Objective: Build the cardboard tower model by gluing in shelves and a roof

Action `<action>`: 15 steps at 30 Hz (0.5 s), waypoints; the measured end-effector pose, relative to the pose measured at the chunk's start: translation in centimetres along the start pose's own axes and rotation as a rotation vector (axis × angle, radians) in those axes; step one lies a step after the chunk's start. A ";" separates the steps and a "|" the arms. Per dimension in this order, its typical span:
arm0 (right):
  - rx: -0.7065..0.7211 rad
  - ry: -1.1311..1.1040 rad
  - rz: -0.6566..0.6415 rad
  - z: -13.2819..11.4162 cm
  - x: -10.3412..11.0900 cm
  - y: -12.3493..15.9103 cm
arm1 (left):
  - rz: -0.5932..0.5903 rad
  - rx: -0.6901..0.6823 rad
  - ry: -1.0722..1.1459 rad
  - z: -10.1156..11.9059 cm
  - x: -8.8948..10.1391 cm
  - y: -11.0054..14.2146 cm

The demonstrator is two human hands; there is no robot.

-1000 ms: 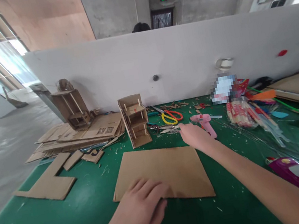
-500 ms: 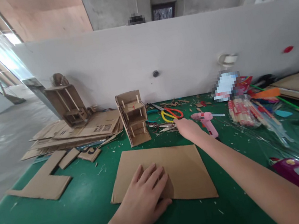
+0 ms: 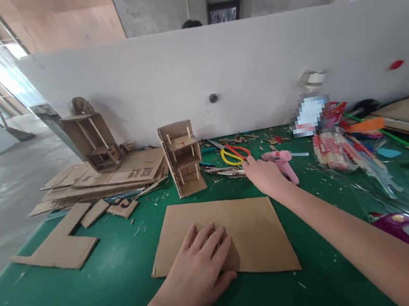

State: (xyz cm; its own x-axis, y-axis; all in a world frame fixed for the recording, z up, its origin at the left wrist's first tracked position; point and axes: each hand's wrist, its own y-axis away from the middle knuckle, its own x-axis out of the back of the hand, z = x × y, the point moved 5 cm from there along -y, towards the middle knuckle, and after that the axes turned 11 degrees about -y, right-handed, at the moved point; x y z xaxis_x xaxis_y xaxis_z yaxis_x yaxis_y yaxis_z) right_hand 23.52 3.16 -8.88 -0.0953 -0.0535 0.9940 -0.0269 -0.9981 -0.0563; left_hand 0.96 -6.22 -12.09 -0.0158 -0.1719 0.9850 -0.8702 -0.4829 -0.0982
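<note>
My left hand lies flat with fingers spread on a plain rectangular cardboard sheet. At the back of the table, my right hand is by the right end of some metal hand tools. Its fingertips point down and are partly hidden, so whether they grip anything does not show. Scissors with yellow and red handles lie just behind those fingers. A pink glue gun rests close beside the hand, partly covered by it.
A small cardboard shelf stands behind the sheet. Cut cardboard pieces and stacked cardboard are at left, with a taller cardboard model. Bundled sticks, a phone and a purple item are at right.
My right hand has shifted slightly right and towards me, uncovering more of the metal tools. My left hand stays on the cardboard sheet.
</note>
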 end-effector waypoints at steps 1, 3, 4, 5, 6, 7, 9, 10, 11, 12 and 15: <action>-0.002 0.005 0.005 0.0 0.0 0.2 | -0.006 -0.001 -0.009 0.1 0.0 0.0; -0.005 0.006 -0.001 0.1 0.1 0.6 | -0.017 -0.006 -0.030 0.2 0.1 -0.1; -0.005 0.003 -0.006 0.1 0.0 0.8 | -0.021 -0.011 -0.040 0.3 0.1 -0.1; -0.004 -0.002 -0.009 0.2 0.0 1.0 | -0.022 -0.014 -0.048 0.3 0.1 -0.1; -0.005 -0.007 -0.010 0.3 0.0 1.2 | -0.022 -0.018 -0.054 0.4 0.1 -0.1; -0.008 -0.014 -0.009 0.4 0.0 1.5 | -0.022 -0.020 -0.057 0.4 0.1 -0.1; -0.018 -0.027 -0.001 0.9 0.0 2.0 | -0.019 -0.021 -0.058 0.4 0.2 -0.1; -0.017 -0.039 0.020 1.1 0.0 2.4 | -0.020 -0.021 -0.056 0.4 0.2 -0.1; -0.006 -0.056 0.058 1.3 0.2 2.7 | -0.023 -0.022 -0.054 0.4 0.2 0.0; 0.015 -0.084 0.111 1.4 0.4 3.1 | -0.024 -0.023 -0.051 0.4 0.2 0.0; 0.064 -0.269 0.346 1.6 1.9 4.6 | -0.019 -0.019 -0.043 0.4 0.2 0.1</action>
State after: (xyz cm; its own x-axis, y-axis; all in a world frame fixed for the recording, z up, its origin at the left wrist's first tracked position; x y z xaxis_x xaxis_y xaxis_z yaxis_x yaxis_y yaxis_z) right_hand 24.75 -1.62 -7.06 0.1748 -0.3826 0.9072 0.0237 -0.9195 -0.3924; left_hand 1.11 -6.61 -12.01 0.0219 -0.1995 0.9797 -0.8791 -0.4705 -0.0762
